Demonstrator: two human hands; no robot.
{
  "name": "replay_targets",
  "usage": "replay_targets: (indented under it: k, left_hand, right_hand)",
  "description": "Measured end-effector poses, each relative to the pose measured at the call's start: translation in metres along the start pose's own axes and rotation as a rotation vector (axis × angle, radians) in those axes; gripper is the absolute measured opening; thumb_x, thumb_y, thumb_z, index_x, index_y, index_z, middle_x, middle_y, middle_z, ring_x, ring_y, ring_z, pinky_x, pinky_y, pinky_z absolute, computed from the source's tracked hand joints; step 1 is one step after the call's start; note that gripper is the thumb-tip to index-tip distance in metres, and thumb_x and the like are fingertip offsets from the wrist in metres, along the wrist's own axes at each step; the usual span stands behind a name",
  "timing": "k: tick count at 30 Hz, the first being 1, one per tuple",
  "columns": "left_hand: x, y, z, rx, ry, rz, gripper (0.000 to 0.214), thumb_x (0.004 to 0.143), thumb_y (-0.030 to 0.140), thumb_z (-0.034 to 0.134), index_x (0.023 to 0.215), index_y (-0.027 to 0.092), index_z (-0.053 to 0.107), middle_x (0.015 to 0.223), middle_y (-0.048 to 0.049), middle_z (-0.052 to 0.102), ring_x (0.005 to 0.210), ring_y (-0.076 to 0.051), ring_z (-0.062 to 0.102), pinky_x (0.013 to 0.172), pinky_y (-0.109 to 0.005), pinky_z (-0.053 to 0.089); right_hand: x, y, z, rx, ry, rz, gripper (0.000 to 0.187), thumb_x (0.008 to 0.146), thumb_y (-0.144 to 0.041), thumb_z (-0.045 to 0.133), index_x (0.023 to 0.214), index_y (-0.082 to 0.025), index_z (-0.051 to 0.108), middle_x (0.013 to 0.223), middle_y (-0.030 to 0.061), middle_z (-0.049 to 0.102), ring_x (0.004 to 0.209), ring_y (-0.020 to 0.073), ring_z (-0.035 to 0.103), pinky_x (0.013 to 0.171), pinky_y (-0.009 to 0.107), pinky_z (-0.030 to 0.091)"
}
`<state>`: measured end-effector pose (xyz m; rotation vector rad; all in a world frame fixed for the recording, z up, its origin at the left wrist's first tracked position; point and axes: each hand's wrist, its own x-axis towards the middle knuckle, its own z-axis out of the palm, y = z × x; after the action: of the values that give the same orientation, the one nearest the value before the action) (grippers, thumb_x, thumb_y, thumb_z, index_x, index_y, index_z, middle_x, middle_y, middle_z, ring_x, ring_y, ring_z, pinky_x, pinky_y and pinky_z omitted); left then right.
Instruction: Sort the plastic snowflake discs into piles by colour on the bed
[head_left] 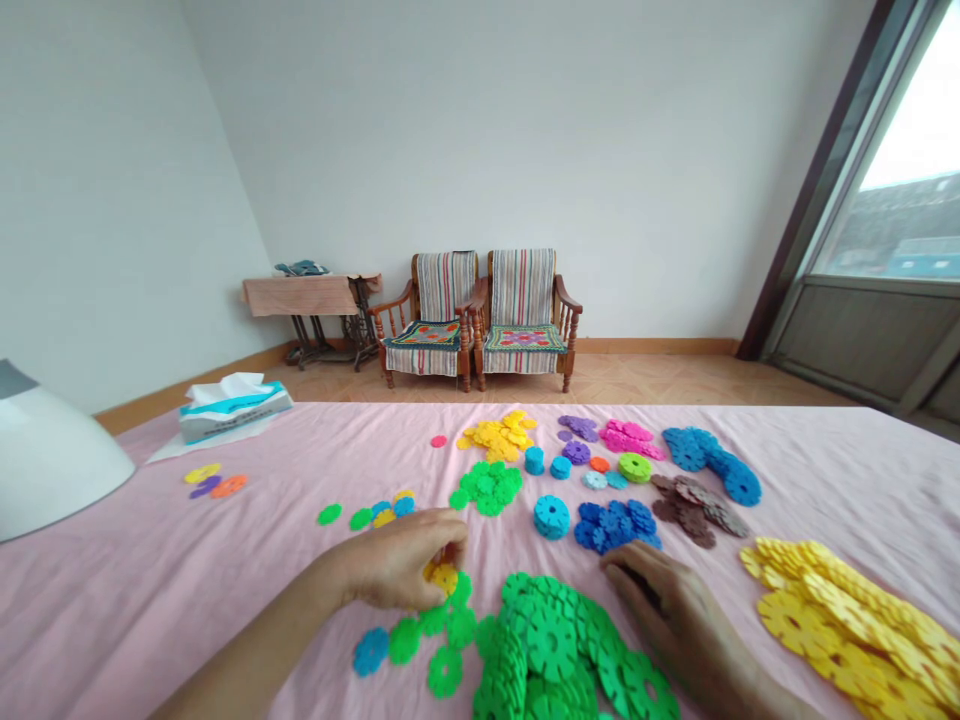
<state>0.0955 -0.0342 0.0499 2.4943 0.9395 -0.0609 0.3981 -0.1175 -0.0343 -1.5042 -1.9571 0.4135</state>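
Observation:
My left hand [401, 568] is curled, its fingers pinched on a small yellow snowflake disc [442, 577] just above the pink cloth. Around it lie loose green discs [448, 630] and one blue disc [370, 651]. My right hand [675, 615] rests flat with fingers stretched out at the right edge of a big heap of green discs [559, 650], holding nothing. A pile of dark blue discs [615, 524] sits just beyond its fingertips.
The pink-covered table [150, 580] carries sorted piles: large yellow discs [847, 615] at right, brown [694, 505], blue [712, 460], pink [630, 438], small yellow [499, 435], small green [489, 487]. A tissue box [234, 405] and white lamp shade [52, 460] sit left. Two chairs stand behind.

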Motion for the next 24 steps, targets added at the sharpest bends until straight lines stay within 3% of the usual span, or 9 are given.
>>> replay_targets:
  k: [6, 10, 13, 19, 24]
  left_hand:
    - [-0.004, -0.003, -0.005, 0.029, 0.118, -0.055, 0.027, 0.062, 0.004, 0.048, 0.081, 0.021, 0.058, 0.088, 0.0003, 0.057, 0.083, -0.016, 0.052, 0.071, -0.025, 0.038]
    - [-0.005, 0.004, -0.007, -0.03, 0.01, 0.01, 0.026, 0.063, 0.009, 0.058, 0.084, 0.023, 0.061, 0.088, 0.0016, 0.059, 0.085, -0.017, 0.054, 0.074, -0.025, 0.039]
    - [-0.004, 0.008, -0.004, -0.029, -0.067, 0.043, 0.037, 0.057, 0.011, 0.067, 0.091, 0.025, 0.059, 0.094, 0.002, 0.058, 0.089, -0.018, 0.052, 0.074, -0.025, 0.039]
    - [-0.003, 0.006, 0.001, 0.003, -0.097, -0.01, 0.034, 0.056, 0.009, 0.068, 0.085, 0.023, 0.056, 0.092, 0.0022, 0.055, 0.083, -0.016, 0.051, 0.069, -0.024, 0.038]
    - [-0.006, 0.011, -0.005, -0.014, -0.086, 0.04, 0.024, 0.061, 0.012, 0.066, 0.08, 0.023, 0.058, 0.086, 0.003, 0.057, 0.078, -0.015, 0.053, 0.064, -0.023, 0.037]
  right_hand:
    - [-0.001, 0.0, 0.0, -0.01, -0.002, -0.01, 0.031, 0.095, -0.036, 0.035, 0.089, -0.023, 0.062, 0.086, 0.0046, 0.067, 0.079, 0.018, 0.063, 0.072, 0.028, 0.048]
    - [-0.001, 0.0, 0.0, -0.008, 0.002, -0.008, 0.032, 0.095, -0.036, 0.035, 0.088, -0.023, 0.063, 0.086, 0.0051, 0.068, 0.078, 0.0182, 0.063, 0.071, 0.028, 0.048]
    - [0.0, 0.001, 0.001, 0.0, 0.001, -0.008, 0.032, 0.095, -0.036, 0.035, 0.089, -0.023, 0.063, 0.087, 0.0053, 0.068, 0.079, 0.0184, 0.063, 0.072, 0.029, 0.049]
    - [0.001, 0.0, 0.0, 0.004, 0.003, -0.008, 0.032, 0.095, -0.036, 0.035, 0.088, -0.023, 0.063, 0.085, 0.0045, 0.068, 0.078, 0.0178, 0.064, 0.071, 0.029, 0.049]
    - [0.001, -0.001, -0.001, 0.007, 0.03, -0.022, 0.03, 0.094, -0.034, 0.037, 0.087, -0.023, 0.064, 0.084, 0.004, 0.069, 0.076, 0.0173, 0.064, 0.069, 0.027, 0.049]
